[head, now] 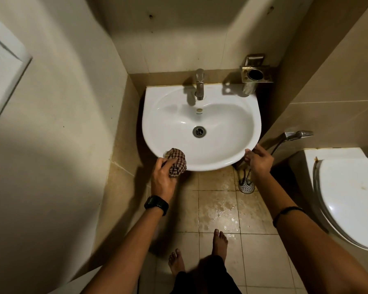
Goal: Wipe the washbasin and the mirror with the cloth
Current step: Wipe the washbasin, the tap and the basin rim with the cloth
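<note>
A white washbasin (221,124) hangs on the back wall, with a metal tap (199,83) at its rear and a drain in the bowl. My left hand (163,177) grips a bunched brown-and-white checked cloth (177,161) and presses it on the basin's front left rim. My right hand (258,159) holds the basin's front right rim, fingers curled over the edge. No mirror is in view.
A metal holder with a cup (254,74) is fixed on the wall right of the tap. A toilet (348,198) stands at the right, a spray hose (293,135) beside it. The tiled floor (217,209) is wet, with a floor drain (246,187). A wall socket (0,66) sits at the left.
</note>
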